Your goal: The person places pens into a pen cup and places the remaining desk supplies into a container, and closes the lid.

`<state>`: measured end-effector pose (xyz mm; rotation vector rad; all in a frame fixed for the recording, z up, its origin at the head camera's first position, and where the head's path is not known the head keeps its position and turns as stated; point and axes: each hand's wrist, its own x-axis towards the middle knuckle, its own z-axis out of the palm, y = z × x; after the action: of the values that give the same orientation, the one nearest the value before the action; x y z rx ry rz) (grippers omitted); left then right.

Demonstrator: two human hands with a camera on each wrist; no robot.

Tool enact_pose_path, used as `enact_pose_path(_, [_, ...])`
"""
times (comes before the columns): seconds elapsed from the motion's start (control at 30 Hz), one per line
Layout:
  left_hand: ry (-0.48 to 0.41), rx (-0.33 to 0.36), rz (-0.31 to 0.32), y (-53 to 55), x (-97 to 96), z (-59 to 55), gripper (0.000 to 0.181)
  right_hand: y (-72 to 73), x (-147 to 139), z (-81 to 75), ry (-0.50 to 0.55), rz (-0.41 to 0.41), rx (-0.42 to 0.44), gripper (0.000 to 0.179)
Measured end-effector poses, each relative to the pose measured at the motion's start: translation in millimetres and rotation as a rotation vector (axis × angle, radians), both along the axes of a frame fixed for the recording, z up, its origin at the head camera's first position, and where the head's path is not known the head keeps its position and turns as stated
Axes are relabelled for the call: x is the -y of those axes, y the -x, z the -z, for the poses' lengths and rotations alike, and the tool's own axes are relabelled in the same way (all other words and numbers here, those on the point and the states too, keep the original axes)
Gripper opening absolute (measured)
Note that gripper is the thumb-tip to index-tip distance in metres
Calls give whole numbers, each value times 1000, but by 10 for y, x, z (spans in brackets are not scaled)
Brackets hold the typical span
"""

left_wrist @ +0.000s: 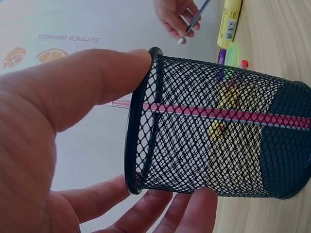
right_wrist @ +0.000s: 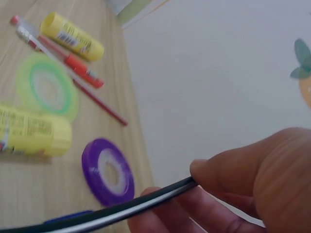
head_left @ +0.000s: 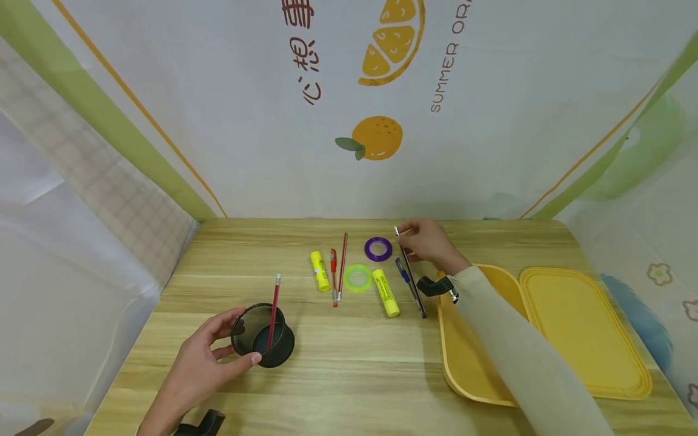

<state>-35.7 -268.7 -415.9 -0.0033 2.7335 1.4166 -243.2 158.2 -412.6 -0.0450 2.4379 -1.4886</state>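
My left hand (head_left: pixel 199 358) holds a black mesh pen holder (head_left: pixel 285 350), thumb and fingers round its rim. Inside it leans a red pencil (head_left: pixel 274 309) with its eraser end up; the left wrist view shows this red pencil (left_wrist: pixel 204 111) through the mesh. Near the back of the table, my right hand (head_left: pixel 431 243) pinches a black pencil (head_left: pixel 405 256) near its white eraser end. In the right wrist view that black pencil (right_wrist: pixel 121 208) slants between thumb and fingers. A blue pen (head_left: pixel 404 274) lies just beneath it.
Left of the right hand lie a purple tape roll (head_left: pixel 370 258), a green tape roll (head_left: pixel 346 284), two yellow glue sticks (head_left: pixel 386 293), a red pen (head_left: pixel 334 266) and another red pencil (head_left: pixel 343 260). A yellow box (head_left: pixel 452 369) stands under the right forearm, its yellow lid (head_left: pixel 589 333) beside it.
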Motion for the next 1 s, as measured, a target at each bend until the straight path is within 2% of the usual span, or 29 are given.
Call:
enact_pose_path(0.23, [3, -5, 3, -7, 3, 0, 86, -100, 86, -169, 31, -23, -58, 33])
enact_pose_path(0.63, [6, 1, 2, -2, 7, 10, 86, -288, 288, -392, 156, -40, -131, 26])
enact_pose_path(1.0, [5, 14, -4, -16, 8, 11, 87, -545, 550, -666, 263, -91, -187, 20])
